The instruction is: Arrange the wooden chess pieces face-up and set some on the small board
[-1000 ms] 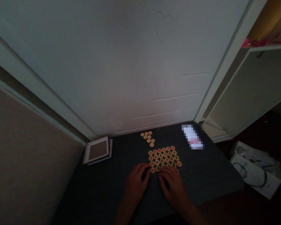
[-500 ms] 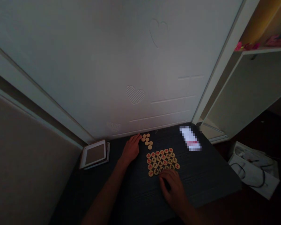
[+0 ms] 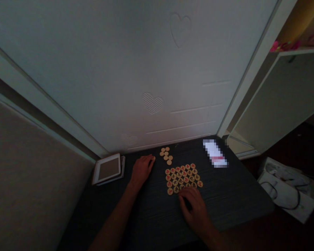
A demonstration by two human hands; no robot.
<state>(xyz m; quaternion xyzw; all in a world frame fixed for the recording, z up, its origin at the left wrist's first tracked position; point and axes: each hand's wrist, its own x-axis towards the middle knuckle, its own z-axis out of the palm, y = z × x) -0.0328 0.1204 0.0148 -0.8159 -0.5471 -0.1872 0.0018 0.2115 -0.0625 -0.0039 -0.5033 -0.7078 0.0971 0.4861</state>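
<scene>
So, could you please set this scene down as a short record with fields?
Surface: dark tabletop against a white panel with heart outlines
Left hand: a plain disc at its fingertips; pinched or merely touched, unclear
Right hand: at the near edge of the marked discs, partly covering the nearest row
Marked discs: laid in rows, red or black characters
Loose group: seven plain-faced discs beyond the rows
Left side: framed item
Far right: pixelated white item

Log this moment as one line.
left hand: plain disc at fingertips | right hand: at near row of marked discs | blank-faced discs: loose group beyond
</scene>
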